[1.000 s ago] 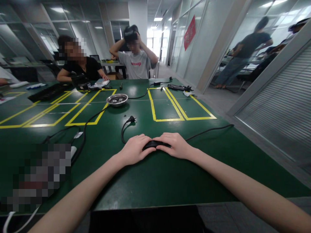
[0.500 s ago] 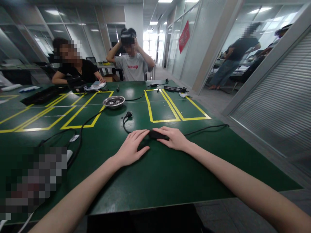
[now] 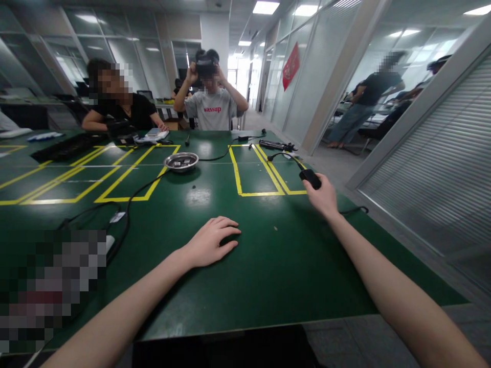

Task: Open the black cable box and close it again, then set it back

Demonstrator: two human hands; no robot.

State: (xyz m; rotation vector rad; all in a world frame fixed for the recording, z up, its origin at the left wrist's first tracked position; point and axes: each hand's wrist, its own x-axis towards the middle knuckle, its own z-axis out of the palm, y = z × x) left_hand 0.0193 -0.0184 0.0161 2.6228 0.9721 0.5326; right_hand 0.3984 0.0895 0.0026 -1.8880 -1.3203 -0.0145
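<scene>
A black power adapter (image 3: 310, 178) is gripped in my right hand (image 3: 322, 195) at the right side of the green table (image 3: 253, 271). From its far end a short cord runs to a black plug (image 3: 270, 158), over the yellow-taped rectangles. Another cord (image 3: 355, 209) trails from behind my wrist toward the table's right edge. My left hand (image 3: 215, 240) rests palm down near the middle of the table, fingers apart, holding nothing.
A metal bowl (image 3: 181, 162) with small metal parts stands beyond my left hand. Black cables (image 3: 128, 214) run on the left, near a blurred-out object (image 3: 49, 291). A black tripod-like item (image 3: 276, 146) lies at the far edge. Two people sit across the table.
My right hand has carried the adapter, with its cord and plug, away to the right and forward. My left hand has come off the adapter's side and stays near its former place.
</scene>
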